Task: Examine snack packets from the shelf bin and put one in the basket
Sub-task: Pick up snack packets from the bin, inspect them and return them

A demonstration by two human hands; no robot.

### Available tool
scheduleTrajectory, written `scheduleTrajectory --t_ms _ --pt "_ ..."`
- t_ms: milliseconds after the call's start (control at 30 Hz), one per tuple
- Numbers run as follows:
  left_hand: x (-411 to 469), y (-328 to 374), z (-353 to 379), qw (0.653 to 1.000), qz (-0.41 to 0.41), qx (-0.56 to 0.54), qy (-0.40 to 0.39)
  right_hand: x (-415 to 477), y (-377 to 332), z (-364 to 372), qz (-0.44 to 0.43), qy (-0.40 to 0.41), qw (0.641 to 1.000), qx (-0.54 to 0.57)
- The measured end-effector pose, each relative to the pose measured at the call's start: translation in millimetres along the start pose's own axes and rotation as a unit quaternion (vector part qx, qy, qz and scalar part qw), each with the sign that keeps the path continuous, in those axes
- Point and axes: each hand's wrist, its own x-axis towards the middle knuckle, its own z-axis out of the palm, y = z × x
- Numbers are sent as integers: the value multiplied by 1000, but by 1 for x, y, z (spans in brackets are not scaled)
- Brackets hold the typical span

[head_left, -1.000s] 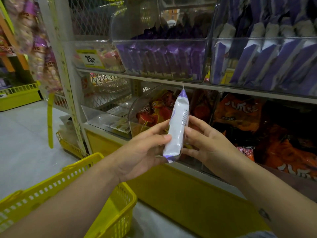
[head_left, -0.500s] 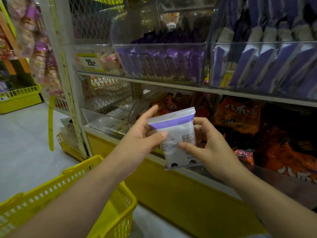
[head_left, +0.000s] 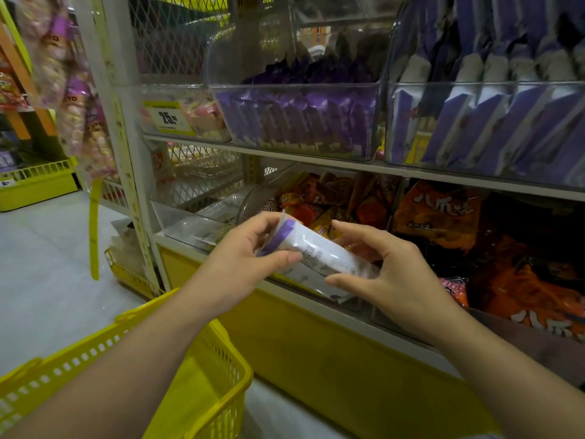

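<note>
Packet [head_left: 316,252] pinched at either end by left hand [head_left: 243,264] and right hand [head_left: 391,275]; examination underway, basket [head_left: 223,380] placement not yet done.

Print on snack packet [head_left: 316,253] too small to read; its purple end sits partly under left hand [head_left: 240,270] fingers, its far end behind right hand [head_left: 399,280]. Basket [head_left: 221,369] cut by left and bottom edges, with the left forearm covering part of its rim. Price tag [head_left: 167,117]: 25 legible, small text around it not. Hanging packets [head_left: 79,106] top left blurred, labels unreadable. Purple-white packets [head_left: 474,122] and orange packets [head_left: 522,296] cut by right edge. Both forearms run off the bottom edge.
</note>
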Motion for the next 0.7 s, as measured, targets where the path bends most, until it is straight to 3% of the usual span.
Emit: scheduleTrajectory --t_ms 100,267,433,700 --pt "1 -6 -15 999 -12 -49 13 0 3 -9 51 -12 994 95" --pt "2 -17 -26 990 -52 -132 19 0 4 -9 49 9 979 195" --pt "5 -23 -29 978 -67 -195 30 2 4 -8 54 33 968 244" --pt "4 -22 -23 966 -107 -206 116 1 -2 -5 67 45 948 306"
